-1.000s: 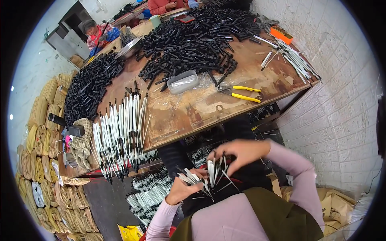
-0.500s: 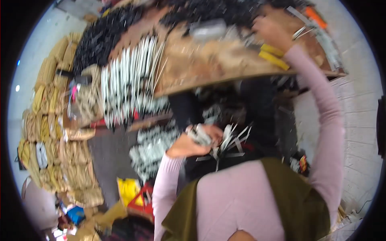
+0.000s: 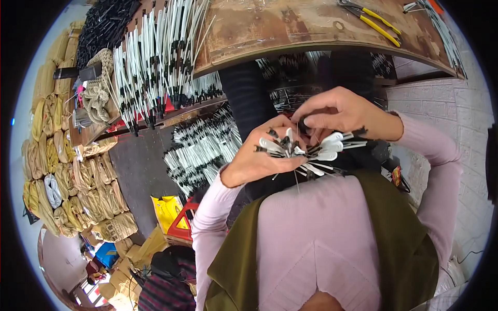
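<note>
A wooden workbench (image 3: 285,31) stands beyond the fingers; stacked brown packages (image 3: 72,166) line the room far to their left. The left hand (image 3: 254,158) grips a bunch of white sticks (image 3: 331,147) with dark ends, located between both hands before the chest. The right thumb and forefinger of the right hand (image 3: 350,115) appear to pinch a small black part (image 3: 302,125) above the bunch. Judged progress: rowed bundles (image 3: 155,62) left of the fingers appear complete; the splayed bunch appears unfinished. No brand, label or writing is legible.
</note>
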Available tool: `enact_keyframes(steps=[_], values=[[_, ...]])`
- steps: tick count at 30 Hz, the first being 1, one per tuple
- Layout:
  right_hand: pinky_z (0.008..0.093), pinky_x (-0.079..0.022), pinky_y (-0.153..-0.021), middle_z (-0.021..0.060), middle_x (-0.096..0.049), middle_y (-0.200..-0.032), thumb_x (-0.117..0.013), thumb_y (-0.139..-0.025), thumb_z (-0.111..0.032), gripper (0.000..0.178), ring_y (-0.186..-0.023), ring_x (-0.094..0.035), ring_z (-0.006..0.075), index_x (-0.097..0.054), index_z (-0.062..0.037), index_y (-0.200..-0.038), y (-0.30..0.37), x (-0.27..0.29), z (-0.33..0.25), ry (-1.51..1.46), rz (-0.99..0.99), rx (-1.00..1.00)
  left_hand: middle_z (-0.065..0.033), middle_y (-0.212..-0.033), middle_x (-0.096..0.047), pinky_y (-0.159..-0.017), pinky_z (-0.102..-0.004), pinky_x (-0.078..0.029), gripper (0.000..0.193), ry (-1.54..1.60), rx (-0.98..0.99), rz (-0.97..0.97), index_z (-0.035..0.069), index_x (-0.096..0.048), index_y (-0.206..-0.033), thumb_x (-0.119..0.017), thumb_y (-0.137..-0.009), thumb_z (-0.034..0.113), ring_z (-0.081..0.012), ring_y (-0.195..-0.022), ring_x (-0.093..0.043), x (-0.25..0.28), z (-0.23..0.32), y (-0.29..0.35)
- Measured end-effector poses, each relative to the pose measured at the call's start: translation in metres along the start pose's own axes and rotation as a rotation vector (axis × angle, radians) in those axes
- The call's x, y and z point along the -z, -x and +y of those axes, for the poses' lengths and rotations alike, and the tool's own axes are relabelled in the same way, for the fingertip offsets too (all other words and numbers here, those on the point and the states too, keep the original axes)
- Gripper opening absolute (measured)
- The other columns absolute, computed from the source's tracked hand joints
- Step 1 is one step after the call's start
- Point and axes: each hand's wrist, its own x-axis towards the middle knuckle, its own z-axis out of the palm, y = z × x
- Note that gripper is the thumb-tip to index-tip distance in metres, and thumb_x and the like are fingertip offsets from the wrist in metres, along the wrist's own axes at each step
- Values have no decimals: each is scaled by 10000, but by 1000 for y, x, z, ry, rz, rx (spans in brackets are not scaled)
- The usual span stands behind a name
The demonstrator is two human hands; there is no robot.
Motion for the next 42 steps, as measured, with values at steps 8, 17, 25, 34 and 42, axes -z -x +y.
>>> enact_keyframes(steps=[8, 17, 25, 34, 42], values=[[254, -566, -687, 77, -686, -817, -628, -957, -168, 219, -757, -689, 140, -666, 44, -996, -3, 8, -8, 61, -69, -123, -114, -951, -643, -813, -312, -494, 226, 26, -61, -59, 17, -674, -903, -777, -704, 40, -193, -955, -627, 5, -8, 0], [250, -553, -710, 58, -670, -853, -632, -942, -171, 205, -798, -666, 117, -634, 26, -996, 3, 14, -10, -46, 2, -123, -120, -1020, -625, -783, -295, -492, 228, 109, 71, -37, 25, -658, -900, -774, -706, 46, -172, -911, -623, -1, -3, -7], [240, -514, -723, 51, -667, -864, -691, -874, -116, 190, -798, -651, 99, -640, 18, -998, 5, 12, -9, 147, -41, -17, -108, -1046, -608, -763, -294, -493, 221, 56, -54, -88, 27, -639, -868, -777, -696, 44, -159, -882, -619, 1, -14, -8], [242, -519, -718, 32, -663, -862, -686, -894, -142, 170, -781, -641, 89, -646, 11, -956, 4, 6, -15, -23, 10, -124, -111, -1061, -604, -758, -302, -501, 239, -21, -82, -78, 29, -612, -873, -780, -705, 43, -164, -901, -630, 2, -5, -4], [222, -500, -688, 12, -662, -823, -706, -834, -82, 125, -775, -630, 64, -643, -3, -909, 3, 6, -15, 123, -25, -48, -87, -1026, -620, -742, -286, -503, 255, -53, -105, -29, 30, -589, -886, -766, -702, 38, -158, -850, -641, -3, -9, -3]])
